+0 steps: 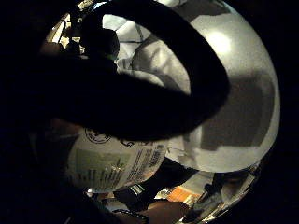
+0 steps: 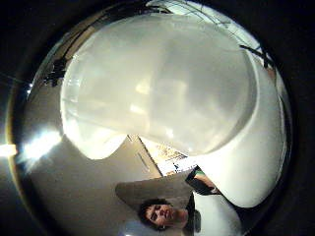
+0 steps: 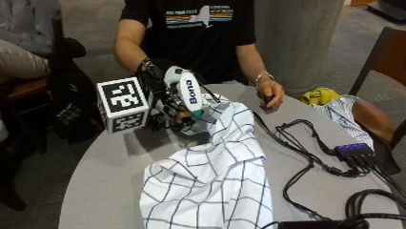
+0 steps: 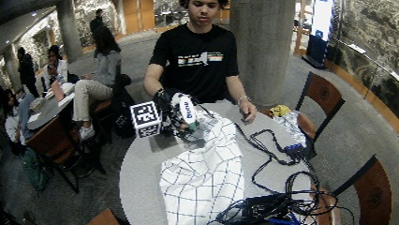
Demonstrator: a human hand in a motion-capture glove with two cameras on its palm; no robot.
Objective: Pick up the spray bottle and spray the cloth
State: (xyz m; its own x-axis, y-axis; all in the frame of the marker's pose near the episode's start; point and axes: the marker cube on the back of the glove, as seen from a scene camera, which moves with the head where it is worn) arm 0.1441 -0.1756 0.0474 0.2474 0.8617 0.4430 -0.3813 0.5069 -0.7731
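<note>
Gloved right hand (image 3: 166, 98) was curled round the spray bottle (image 3: 188, 93), tipped over the checked cloth (image 3: 212, 176) at desk's 11 o'clock; nozzle hidden, so spray might've missed onto the desk (image 3: 105, 176)

The gloved right hand (image 3: 166, 98) is raised above the counter (image 3: 101, 181), forearm angled down from the shoulder, fingers curled in a grip around the spray bottle (image 3: 188, 93). The bare left hand (image 3: 271, 93) rests on the counter's far edge.
</note>
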